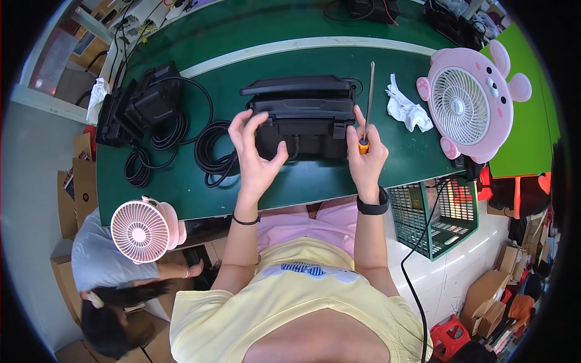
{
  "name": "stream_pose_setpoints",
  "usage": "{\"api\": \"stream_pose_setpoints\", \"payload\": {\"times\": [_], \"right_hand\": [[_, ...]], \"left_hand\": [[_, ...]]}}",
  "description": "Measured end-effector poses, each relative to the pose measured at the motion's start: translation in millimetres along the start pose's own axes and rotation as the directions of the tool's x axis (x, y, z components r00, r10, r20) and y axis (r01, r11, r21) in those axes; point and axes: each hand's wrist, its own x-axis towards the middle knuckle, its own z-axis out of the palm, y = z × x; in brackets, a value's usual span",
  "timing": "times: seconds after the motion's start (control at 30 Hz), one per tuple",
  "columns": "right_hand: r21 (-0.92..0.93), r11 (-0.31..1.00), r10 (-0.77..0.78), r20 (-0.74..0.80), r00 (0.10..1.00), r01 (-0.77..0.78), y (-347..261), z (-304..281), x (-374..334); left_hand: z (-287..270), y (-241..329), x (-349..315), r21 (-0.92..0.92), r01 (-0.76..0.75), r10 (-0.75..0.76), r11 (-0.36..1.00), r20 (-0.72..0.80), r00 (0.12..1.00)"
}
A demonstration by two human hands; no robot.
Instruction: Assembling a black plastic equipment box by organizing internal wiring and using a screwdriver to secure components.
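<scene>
A black plastic box-like device [308,130] stands on the green table in front of me, with a flat black panel [296,84] raised along its far side. My left hand [254,158] is at its left end, thumb and fingers spread apart, fingertips at the casing. At the right end, my right hand [368,158] is closed round a screwdriver with an orange handle [363,146]. Its metal shaft points away from me. The fingers of that hand also lie against the device's right corner. A short cable hangs on the device's near face.
Coiled black cable [216,151] and more black devices [140,103] lie to the left. Crumpled tissue [407,109] and a pink animal-shaped fan [469,103] are on the right. A small pink fan [142,232] is at the front left edge. A green crate [433,218] and another person [115,260] are below.
</scene>
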Motion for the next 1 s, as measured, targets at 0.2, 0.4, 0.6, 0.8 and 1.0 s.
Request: {"api": "stream_pose_setpoints", "payload": {"times": [0.2, 0.4, 0.6, 0.8, 1.0], "right_hand": [[-0.021, 0.999, -0.045, -0.074, 0.996, 0.043, -5, -5, -1], [-0.115, 0.992, -0.053, -0.056, 0.997, 0.047, -22, -4, -8], [0.151, 0.964, 0.197, 0.159, 0.968, -0.221, -18, -5, -14], [0.183, 0.960, 0.189, 0.136, 0.973, -0.212, -23, -4, 4], [0.266, 0.934, 0.219, 0.101, 0.970, -0.239, -12, 0, 11]], "left_hand": [[5, -9, -3, -0.202, -0.007, 0.002, 0.979, -0.026, 1.000], [5, -3, -4, -0.189, 0.012, -0.017, 0.982, -0.025, 1.000], [7, -5, -4, -0.197, 0.034, -0.038, 0.980, -0.014, 0.999], [4, -8, -5, -0.199, 0.024, -0.028, 0.980, -0.017, 0.999], [5, -4, -1, -0.274, 0.067, -0.067, 0.959, 0.012, 0.998]]}}
